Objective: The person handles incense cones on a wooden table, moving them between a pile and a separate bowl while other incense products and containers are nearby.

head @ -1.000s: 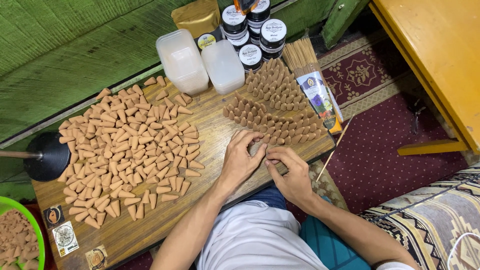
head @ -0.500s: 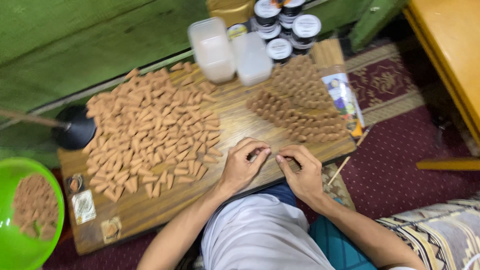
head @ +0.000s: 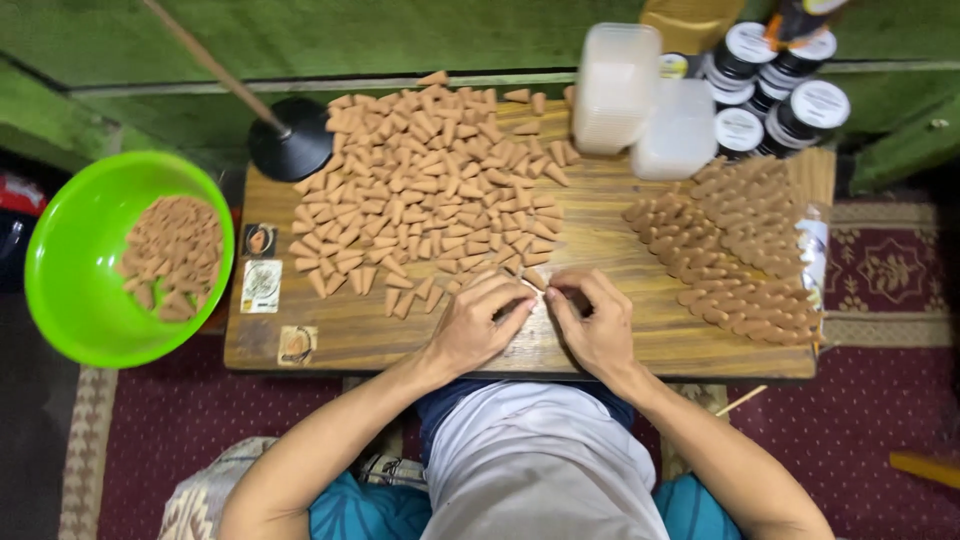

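Both hands — left hand (head: pixel 480 325), right hand (head: pixel 597 325) — meet at the desk's (head: pixel 640 345) front edge, fingers pinching one small tan cone (head: pixel 535 279) — seemingly light and crumbly, best held gently by its sides.

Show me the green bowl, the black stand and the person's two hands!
green bowl (head: pixel 75 250), head view, bare inner wall.
black stand (head: pixel 290 150), head view, domed base.
left hand (head: pixel 480 325), head view, back of hand.
right hand (head: pixel 597 322), head view, back of hand.
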